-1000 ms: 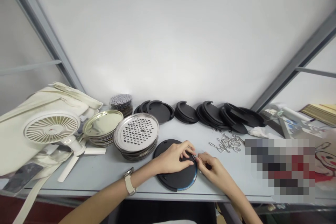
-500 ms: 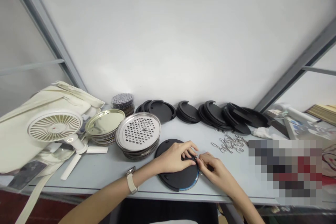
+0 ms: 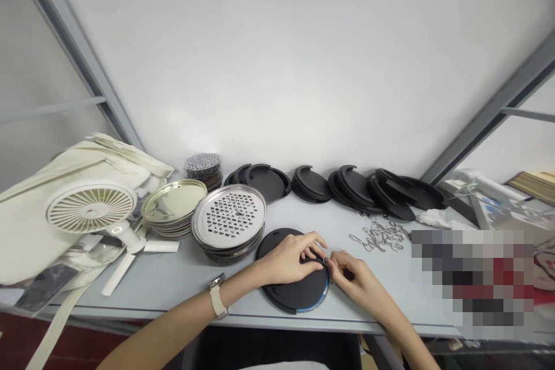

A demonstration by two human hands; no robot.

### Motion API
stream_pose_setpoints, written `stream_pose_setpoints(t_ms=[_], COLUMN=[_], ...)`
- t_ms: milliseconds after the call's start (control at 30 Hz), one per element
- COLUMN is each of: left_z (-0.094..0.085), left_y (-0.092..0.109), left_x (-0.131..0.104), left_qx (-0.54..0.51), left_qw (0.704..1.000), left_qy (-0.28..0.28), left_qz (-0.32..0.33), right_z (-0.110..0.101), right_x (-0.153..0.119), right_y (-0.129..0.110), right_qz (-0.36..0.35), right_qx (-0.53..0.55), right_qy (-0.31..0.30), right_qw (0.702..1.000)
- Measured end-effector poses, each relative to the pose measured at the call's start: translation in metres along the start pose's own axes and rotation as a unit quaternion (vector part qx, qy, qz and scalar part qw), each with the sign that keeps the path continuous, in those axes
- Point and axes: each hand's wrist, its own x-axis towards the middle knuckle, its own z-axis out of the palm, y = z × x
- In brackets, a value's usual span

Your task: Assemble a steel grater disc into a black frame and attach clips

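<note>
Left hand (image 3: 289, 258) flat on black disc (image 3: 295, 289) at table (image 3: 173, 283) front edge. Right hand (image 3: 353, 277) pinches small metal clip (image 3: 326, 262) at disc rim; seated or not, unclear. Spare clips (image 3: 381, 237) and black discs (image 3: 347, 185) remain behind.

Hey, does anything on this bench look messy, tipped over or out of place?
Mostly tidy. The black discs along the wall lie in slumped, overlapping heaps rather than neat stacks, and the metal hooks lie in a loose tangle. Both hands, left hand and right hand, meet at the rim of a flat black disc.
</note>
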Motion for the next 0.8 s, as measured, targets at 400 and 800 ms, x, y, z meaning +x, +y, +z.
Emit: stream_pose_setpoints(t_ms=[400,800], left_z=[0.0035,0.0034], left_y=[0.0003,0.0023], left_x=[-0.0062,-0.0047], left_qx=[0.036,0.016], left_qw=[0.999,1.000], left_qy=[0.004,-0.005], left_qz=[0.018,0.020], right_z=[0.0008,0.0005], right_x=[0.0033,0.0009], right_y=[-0.0024,-0.0016], right_qz=[0.006,-0.023], right_qx=[-0.011,-0.010], right_qy=[0.000,-0.017], right_qw=[1.000,1.000])
